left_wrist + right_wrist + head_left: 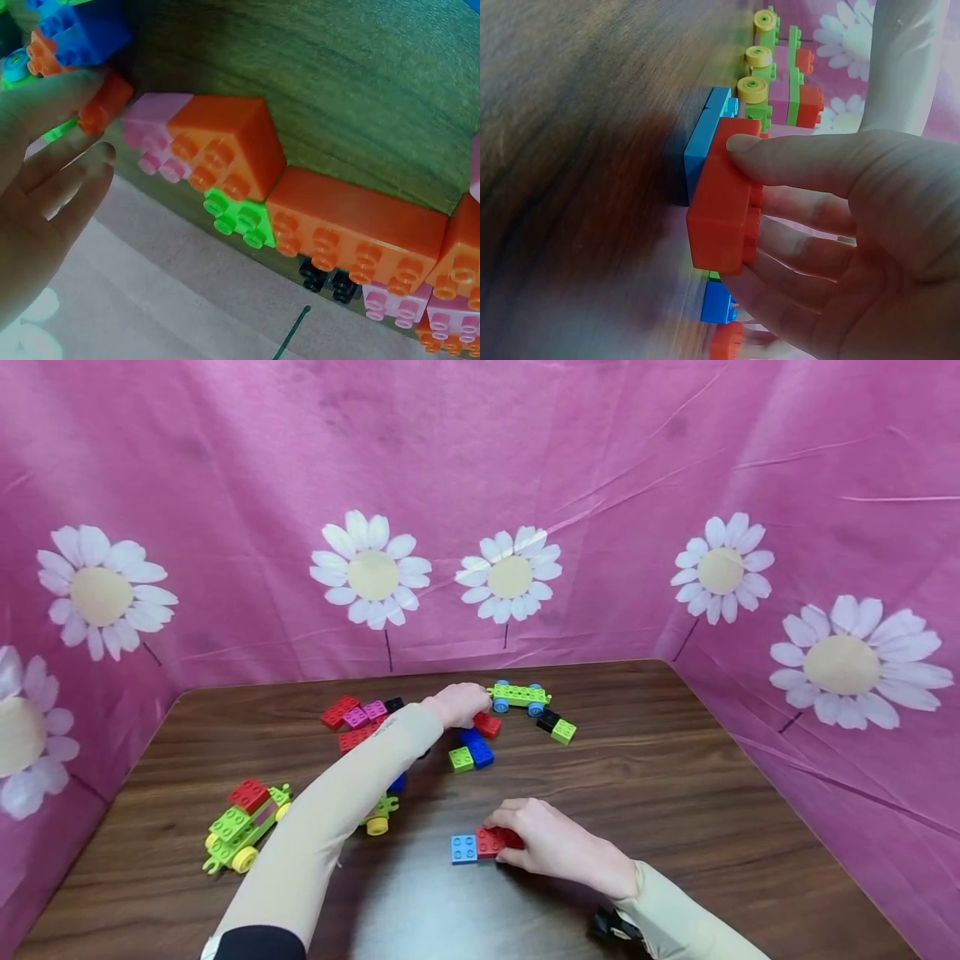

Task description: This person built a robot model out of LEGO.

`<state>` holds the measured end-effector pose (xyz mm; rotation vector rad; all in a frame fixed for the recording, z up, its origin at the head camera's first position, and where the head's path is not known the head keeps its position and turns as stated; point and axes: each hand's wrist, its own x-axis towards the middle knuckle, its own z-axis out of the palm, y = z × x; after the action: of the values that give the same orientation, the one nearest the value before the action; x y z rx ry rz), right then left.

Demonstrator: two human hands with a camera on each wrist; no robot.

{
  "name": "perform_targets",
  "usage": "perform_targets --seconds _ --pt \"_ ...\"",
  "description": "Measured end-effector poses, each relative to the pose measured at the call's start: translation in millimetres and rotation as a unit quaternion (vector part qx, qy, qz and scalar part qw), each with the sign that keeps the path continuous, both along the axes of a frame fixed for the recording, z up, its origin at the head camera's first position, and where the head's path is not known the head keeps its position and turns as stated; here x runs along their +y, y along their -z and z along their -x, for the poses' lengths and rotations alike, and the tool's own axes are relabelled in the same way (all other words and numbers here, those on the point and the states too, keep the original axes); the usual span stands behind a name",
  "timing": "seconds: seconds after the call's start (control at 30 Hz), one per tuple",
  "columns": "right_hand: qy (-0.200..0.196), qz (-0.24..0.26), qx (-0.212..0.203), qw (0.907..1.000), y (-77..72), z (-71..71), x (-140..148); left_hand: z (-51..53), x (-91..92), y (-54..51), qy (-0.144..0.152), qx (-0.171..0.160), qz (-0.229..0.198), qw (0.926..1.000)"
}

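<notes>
My right hand (558, 847) rests low over the front of the table and grips a long red brick (724, 202) between thumb and fingers. Against that brick's left end in the head view lies a light blue brick (463, 849), studs up. Farther back, my left hand (457, 703) reaches into the loose bricks. The left wrist view shows it pinching a small red brick (106, 101), which looks orange there. Right beside the left hand are another red brick (488, 724) and a dark blue brick (477, 748), with a lime brick (461, 760) in front.
A lime wheeled base (520, 695) with blue wheels stands at the back. Black (548, 719) and lime bricks (563, 732) lie right of it. At left stands a lime car (243, 827) carrying a red brick. My left sleeve (337, 810) partly covers another yellow-wheeled piece (377, 825).
</notes>
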<state>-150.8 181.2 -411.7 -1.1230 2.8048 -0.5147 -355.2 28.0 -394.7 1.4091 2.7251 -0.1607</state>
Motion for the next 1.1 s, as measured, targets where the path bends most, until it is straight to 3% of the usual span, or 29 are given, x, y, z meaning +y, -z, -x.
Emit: perform_targets --seconds 0.1,0.23,0.4,0.53,0.7,0.8,1.0,1.1 --pt "0.000 0.004 -0.001 1.0000 -0.5 0.9 0.0 -1.9 -4.7 -10.3 -0.012 -0.011 -0.016 0.9997" --pt "0.004 0.004 -0.009 0.9999 -0.9 1.8 1.9 -13.7 -10.4 -36.3 -0.024 -0.037 -0.052 0.9977" --pt "0.002 0.007 -0.019 0.9998 1.6 3.2 1.7 -45.3 -29.6 -66.4 -0.024 -0.053 -0.097 0.9936" --pt "-0.001 0.009 -0.012 0.9999 2.9 3.9 0.3 -77.3 -57.1 -75.1 -0.013 -0.030 -0.134 0.9904" --pt "0.000 0.001 -0.001 1.0000 2.5 4.4 -1.0 -113.6 -91.5 -68.8 -0.001 -0.011 -0.171 0.9852" --pt "-0.001 -0.003 -0.002 1.0000 2.8 4.1 -1.7 -134.0 -106.8 -61.6 -0.007 -0.019 -0.183 0.9828" --pt "-0.006 0.001 -0.004 1.0000 2.5 4.1 -3.1 -170.2 -121.8 -45.4 -0.013 -0.014 -0.231 0.9728" --pt "-0.007 0.003 -0.004 1.0000 2.0 3.8 -3.9 -183.8 -126.0 -32.8 -0.009 -0.003 -0.231 0.9729"
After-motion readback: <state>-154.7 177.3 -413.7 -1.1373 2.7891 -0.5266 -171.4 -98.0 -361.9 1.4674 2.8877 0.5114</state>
